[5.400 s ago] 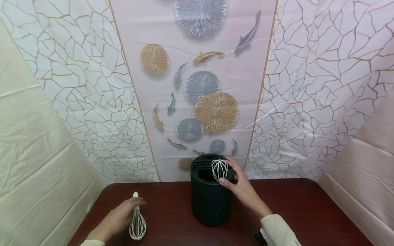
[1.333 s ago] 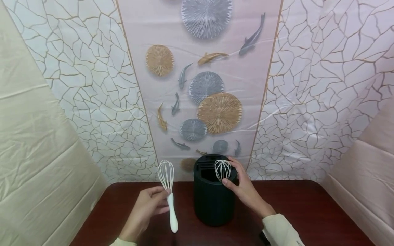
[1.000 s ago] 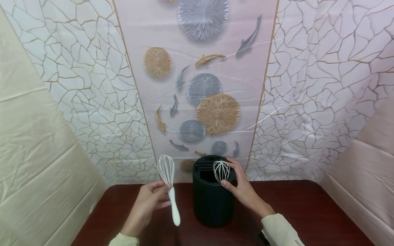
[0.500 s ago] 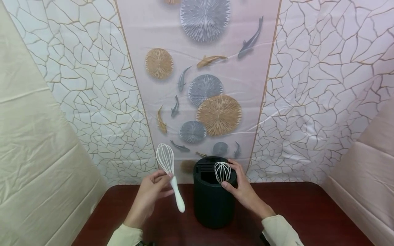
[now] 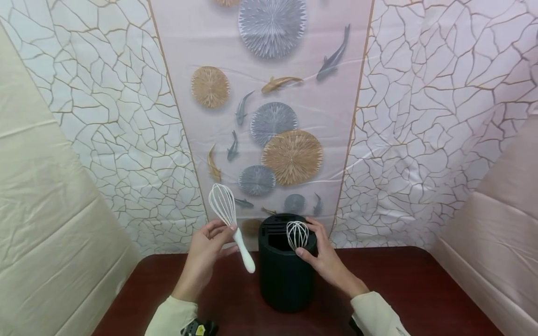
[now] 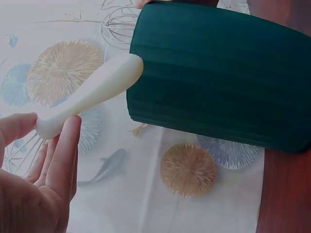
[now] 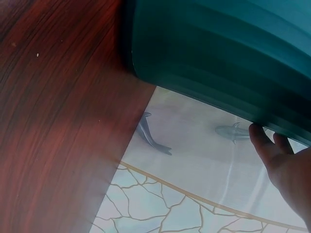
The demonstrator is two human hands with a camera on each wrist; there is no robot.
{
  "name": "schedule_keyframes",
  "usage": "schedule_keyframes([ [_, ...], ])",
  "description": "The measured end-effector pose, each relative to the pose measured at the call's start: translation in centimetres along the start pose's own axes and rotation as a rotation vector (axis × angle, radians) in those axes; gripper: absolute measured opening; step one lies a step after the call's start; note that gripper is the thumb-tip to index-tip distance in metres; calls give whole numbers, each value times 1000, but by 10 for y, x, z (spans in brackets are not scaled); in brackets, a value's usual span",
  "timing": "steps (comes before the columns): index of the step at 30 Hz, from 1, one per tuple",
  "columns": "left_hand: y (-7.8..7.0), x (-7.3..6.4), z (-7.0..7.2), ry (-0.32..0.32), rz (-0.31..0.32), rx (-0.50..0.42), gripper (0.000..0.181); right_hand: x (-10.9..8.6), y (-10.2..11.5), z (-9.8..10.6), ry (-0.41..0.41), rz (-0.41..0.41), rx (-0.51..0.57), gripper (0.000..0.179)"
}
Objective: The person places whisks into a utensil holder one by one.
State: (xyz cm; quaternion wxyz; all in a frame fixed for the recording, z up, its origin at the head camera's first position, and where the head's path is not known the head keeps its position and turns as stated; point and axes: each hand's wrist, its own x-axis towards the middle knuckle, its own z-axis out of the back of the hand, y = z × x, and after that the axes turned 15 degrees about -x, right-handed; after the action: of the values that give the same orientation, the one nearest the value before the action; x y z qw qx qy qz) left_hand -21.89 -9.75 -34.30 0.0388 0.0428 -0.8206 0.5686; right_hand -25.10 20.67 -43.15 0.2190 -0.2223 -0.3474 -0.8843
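Note:
My left hand pinches a white whisk where its handle meets the wires. Its wire head tilts up to the left and its handle points down toward the utensil holder. In the left wrist view the whisk's pale handle overlaps the holder's edge. The dark green, round utensil holder stands upright on the table, with slots and a larger opening on top. A second whisk stands in it, its wire head above the rim and its handle hidden inside. My right hand grips the holder's right rim, thumb in front.
The dark red wooden table runs under the holder to both sides. Close behind rises a patterned cloth backdrop with printed fish and discs. Beige padded panels flank both sides.
My left hand picked the whisk up from the table, turned it handle-down and raised it beside the holder, the handle swinging rightward. My right hand has stayed at the holder's rim.

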Motion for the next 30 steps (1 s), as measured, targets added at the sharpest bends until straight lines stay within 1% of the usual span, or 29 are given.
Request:
schedule_keyframes([
  [5,0,5,-6,-12,-6,-22,50,-1,0,-1,3,-11,7,63],
  [13,-5,10,-15,0,-65,-53,57,0,-1,-2,5,-21,24,63],
  [20,-9,13,-20,29,-91,-50,47,0,-1,-1,0,1,9,62],
  [22,-9,14,-21,36,-98,-44,46,1,-1,-1,-6,8,8,61],
  [30,-12,20,-29,63,-110,-68,45,0,-2,-2,-14,12,-5,61],
])
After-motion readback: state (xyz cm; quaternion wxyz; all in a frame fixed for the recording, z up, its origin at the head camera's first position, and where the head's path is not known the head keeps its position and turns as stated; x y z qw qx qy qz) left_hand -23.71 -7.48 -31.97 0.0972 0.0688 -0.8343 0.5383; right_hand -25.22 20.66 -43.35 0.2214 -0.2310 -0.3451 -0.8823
